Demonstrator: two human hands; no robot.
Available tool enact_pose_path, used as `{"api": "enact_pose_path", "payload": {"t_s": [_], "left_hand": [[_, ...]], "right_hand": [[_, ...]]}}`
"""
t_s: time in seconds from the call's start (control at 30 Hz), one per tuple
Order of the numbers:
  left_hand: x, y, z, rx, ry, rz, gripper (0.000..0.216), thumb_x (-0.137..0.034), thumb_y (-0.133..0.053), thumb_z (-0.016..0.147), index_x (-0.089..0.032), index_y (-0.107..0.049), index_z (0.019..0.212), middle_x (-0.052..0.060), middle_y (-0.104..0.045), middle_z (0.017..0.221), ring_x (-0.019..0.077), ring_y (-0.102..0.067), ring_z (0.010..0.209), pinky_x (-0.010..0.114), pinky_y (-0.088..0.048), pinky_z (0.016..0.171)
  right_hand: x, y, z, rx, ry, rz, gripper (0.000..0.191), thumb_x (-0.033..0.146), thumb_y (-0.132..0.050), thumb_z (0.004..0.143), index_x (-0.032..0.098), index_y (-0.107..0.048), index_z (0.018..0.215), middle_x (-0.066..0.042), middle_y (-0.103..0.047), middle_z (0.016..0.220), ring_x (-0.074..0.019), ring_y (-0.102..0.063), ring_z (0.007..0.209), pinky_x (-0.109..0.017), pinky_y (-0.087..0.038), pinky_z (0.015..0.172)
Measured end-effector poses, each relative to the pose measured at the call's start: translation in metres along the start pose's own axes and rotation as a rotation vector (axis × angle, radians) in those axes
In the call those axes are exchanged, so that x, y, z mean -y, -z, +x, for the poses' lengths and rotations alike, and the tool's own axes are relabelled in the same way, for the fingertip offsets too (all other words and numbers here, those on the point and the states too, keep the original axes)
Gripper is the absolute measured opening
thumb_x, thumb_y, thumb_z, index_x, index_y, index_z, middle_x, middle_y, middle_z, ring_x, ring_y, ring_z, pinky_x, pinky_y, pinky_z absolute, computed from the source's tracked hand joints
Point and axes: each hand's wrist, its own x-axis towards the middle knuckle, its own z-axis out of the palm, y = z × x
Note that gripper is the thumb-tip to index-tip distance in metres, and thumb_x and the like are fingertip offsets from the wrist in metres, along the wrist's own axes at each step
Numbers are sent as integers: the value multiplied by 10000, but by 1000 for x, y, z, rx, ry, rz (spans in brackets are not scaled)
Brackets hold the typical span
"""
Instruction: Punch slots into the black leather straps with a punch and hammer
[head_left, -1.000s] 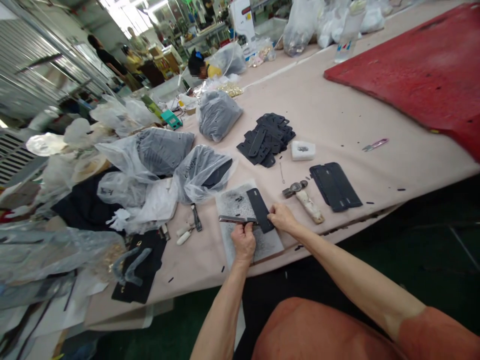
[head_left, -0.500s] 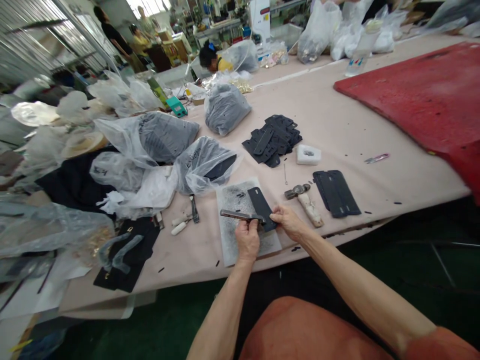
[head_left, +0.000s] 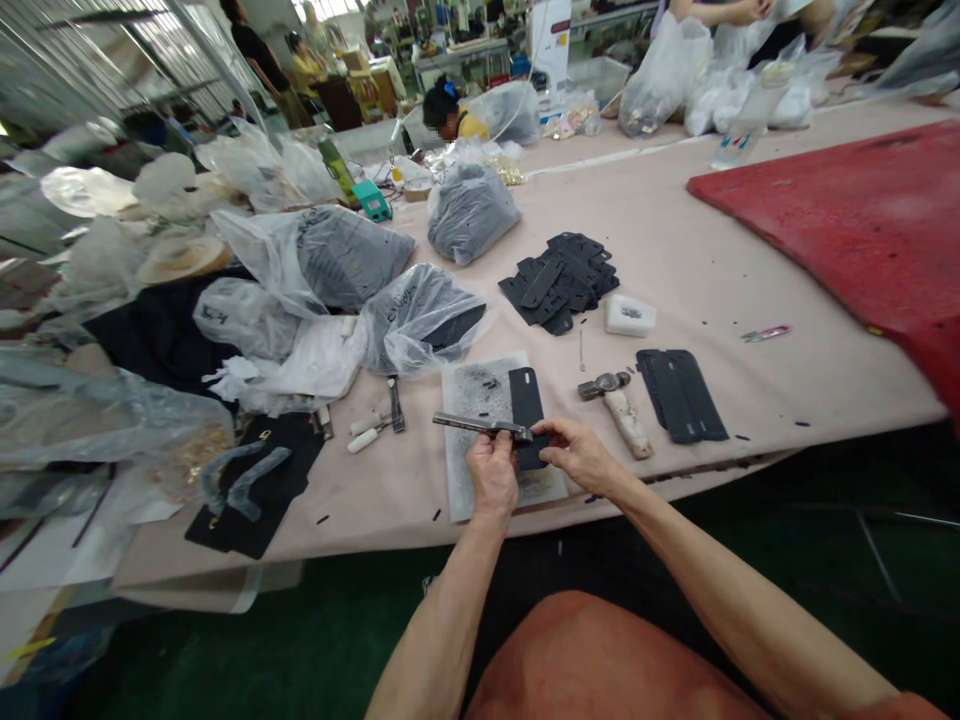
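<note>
My left hand [head_left: 493, 475] is closed around a long metal punch-like tool [head_left: 469, 424], which lies nearly level across the work. Its bent end is over a black panel [head_left: 526, 392] with a slot near the top. At the panel's right edge, my right hand [head_left: 574, 452] has its thumb and fingertips on it, close to the tool's end. Under the panel lies a speckled white board [head_left: 466, 480] with small black scraps. A hammer [head_left: 619, 410] with a pale wrapped handle rests to the right.
Black panels lie in a heap [head_left: 559, 280] and a neat stack [head_left: 681, 395]. A white block [head_left: 630, 315], pink-handled snips [head_left: 765, 333] and a red sheet [head_left: 832, 200] are to the right. Filled plastic bags [head_left: 420, 320] and white-handled tools [head_left: 365, 438] are to the left. Other people are behind.
The black panel has turned more upright on the board. My right fingertips have moved up its edge, closer to the tool's end. The view has shifted slightly.
</note>
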Motion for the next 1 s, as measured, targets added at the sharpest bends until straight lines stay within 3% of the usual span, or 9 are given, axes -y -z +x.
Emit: {"api": "enact_pose_path", "payload": {"t_s": [0.23, 0.47, 0.6, 0.67, 0.73, 0.83, 0.9, 1.0], "left_hand": [[-6, -5, -3, -48, 91, -182, 370, -404, -792, 625, -174, -549, 781, -54, -580, 620, 76, -518, 508, 209, -418, 517], [-8, -7, -4, -101, 100, -202, 402, -404, -817, 558, -170, -539, 731, -86, -507, 549, 40, -422, 453, 186, -358, 479], [-8, -10, -4, -148, 81, -189, 387, -429, -785, 592, -168, -549, 753, -53, -571, 589, 65, -510, 490, 200, -398, 497], [-9, -9, -2, -186, 83, -176, 376, -436, -761, 622, -170, -561, 798, -25, -626, 647, 98, -576, 537, 225, -443, 520], [-11, -6, 1, -205, 89, -151, 370, -439, -738, 655, -173, -575, 855, 0, -669, 718, 123, -613, 571, 251, -476, 534], [-13, 0, 7, -195, 65, -95, 363, -442, -717, 690, -174, -593, 903, 17, -695, 778, 145, -643, 606, 279, -513, 558], [-12, 4, 10, -185, 13, -74, 356, -440, -718, 695, -169, -606, 897, 14, -698, 773, 150, -650, 622, 295, -539, 592], [-8, 8, 11, -167, -128, 44, 324, -438, -691, 737, -157, -639, 888, 25, -711, 782, 156, -663, 664, 311, -562, 668]], "right_hand": [[10, -5, -3, -42, 76, -165, 97, 191, -596, 717, 196, -632, 806, -2, -627, 789, -154, -560, 766, -280, -430, 726], [10, -7, -5, -2, 163, -238, 57, 154, -538, 767, 197, -575, 755, -1, -575, 756, -149, -522, 743, -274, -400, 701], [14, -9, -10, 14, 229, -280, 78, 168, -500, 828, 207, -535, 771, -13, -566, 794, -152, -519, 756, -281, -408, 721], [13, -10, -13, -54, 248, -215, 85, 206, -490, 860, 209, -526, 782, -48, -605, 919, -165, -558, 847, -301, -433, 793], [8, -10, -15, -190, 198, -93, 113, 270, -489, 882, 208, -526, 795, -73, -629, 1010, -177, -594, 905, -324, -452, 848], [-4, -2, -21, -378, -5, 37, 174, 378, -540, 857, 207, -545, 822, -39, -646, 810, -172, -623, 745, -318, -486, 765], [-14, 9, -29, -413, -113, 32, 226, 412, -590, 808, 201, -579, 889, -2, -618, 695, -161, -593, 617, -302, -482, 664], [-28, 32, -52, -353, -213, -119, 302, 404, -585, 785, 188, -638, 990, -4, -638, 693, -168, -570, 565, -301, -455, 584]]}}
